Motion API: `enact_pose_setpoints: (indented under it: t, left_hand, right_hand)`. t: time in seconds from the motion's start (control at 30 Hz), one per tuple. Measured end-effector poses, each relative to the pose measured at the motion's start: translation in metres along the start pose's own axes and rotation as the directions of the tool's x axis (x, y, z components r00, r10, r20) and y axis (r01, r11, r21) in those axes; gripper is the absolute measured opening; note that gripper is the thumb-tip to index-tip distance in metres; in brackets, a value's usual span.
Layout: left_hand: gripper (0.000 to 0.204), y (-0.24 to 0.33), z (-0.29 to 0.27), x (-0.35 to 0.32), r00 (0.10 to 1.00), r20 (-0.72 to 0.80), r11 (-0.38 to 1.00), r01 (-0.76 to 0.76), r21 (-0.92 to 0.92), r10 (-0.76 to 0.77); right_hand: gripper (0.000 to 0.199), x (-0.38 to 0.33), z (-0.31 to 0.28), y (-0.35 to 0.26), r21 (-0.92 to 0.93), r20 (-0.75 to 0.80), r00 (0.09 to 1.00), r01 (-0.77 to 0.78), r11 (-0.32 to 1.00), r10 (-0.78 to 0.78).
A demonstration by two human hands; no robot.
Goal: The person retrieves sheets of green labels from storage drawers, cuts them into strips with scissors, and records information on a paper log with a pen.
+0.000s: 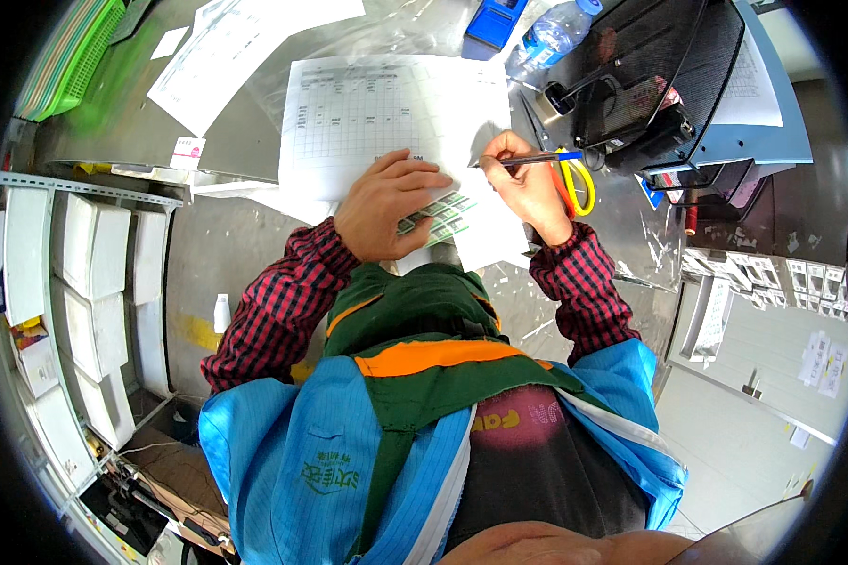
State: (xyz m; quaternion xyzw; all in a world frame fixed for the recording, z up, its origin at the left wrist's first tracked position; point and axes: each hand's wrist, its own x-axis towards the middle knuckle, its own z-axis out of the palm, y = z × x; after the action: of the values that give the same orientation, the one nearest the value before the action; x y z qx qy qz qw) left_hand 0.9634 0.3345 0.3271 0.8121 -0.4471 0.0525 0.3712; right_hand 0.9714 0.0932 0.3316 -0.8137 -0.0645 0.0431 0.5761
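Note:
My right hand [523, 185] is closed around a pen [535, 159] with a blue end, its tip close to a white paper sheet. My left hand [386, 207] lies with its fingers stretched out over the papers. Partly under that hand is a sheet of green and white labels [448, 215]. Beyond both hands a printed table form [349, 104] is spread on the metal table. Just right of my right hand lie scissors [582, 184] with yellow and orange handles; part of them is hidden by the hand.
At the far right stands a black mesh desk organizer [636, 118]. Near it are a clear plastic bottle [556, 38] and a blue box [496, 21]. More papers [226, 66] lie at the far left, with a green basket [89, 61] beyond. White bins [97, 250] fill a shelf on the left.

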Motion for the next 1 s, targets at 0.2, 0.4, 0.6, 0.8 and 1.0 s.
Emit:
enact_pose_setpoints:
  t: [0.2,0.4,0.6,0.8,1.0]
  left_hand:
    - [0.031,0.000,0.002,0.000,1.000,0.002,1.000,0.024,0.002,-0.024]
    - [0.035,0.001,0.001,0.000,1.000,-0.008,1.000,0.026,-0.007,-0.026]
    - [0.033,0.001,0.001,0.000,1.000,-0.011,1.000,0.022,-0.004,-0.022]
    - [0.029,0.002,0.001,0.001,0.999,-0.022,0.999,0.034,-0.020,-0.035]
    - [0.034,0.000,-0.001,0.001,0.999,-0.053,1.000,-0.001,0.010,0.001]
  right_hand:
    - [0.007,0.000,0.004,0.003,-0.018,-0.091,0.995,0.032,0.999,-0.033]
    - [0.006,0.000,0.001,0.004,-0.019,-0.066,0.997,0.045,0.999,-0.047]
    - [0.004,-0.002,-0.002,0.006,-0.001,-0.058,0.998,-0.001,1.000,0.001]
    - [0.004,-0.002,0.001,0.003,0.025,-0.080,0.996,-0.032,0.999,0.034]
    - [0.004,-0.004,-0.002,-0.007,-0.136,-0.089,0.994,0.049,0.989,-0.061]
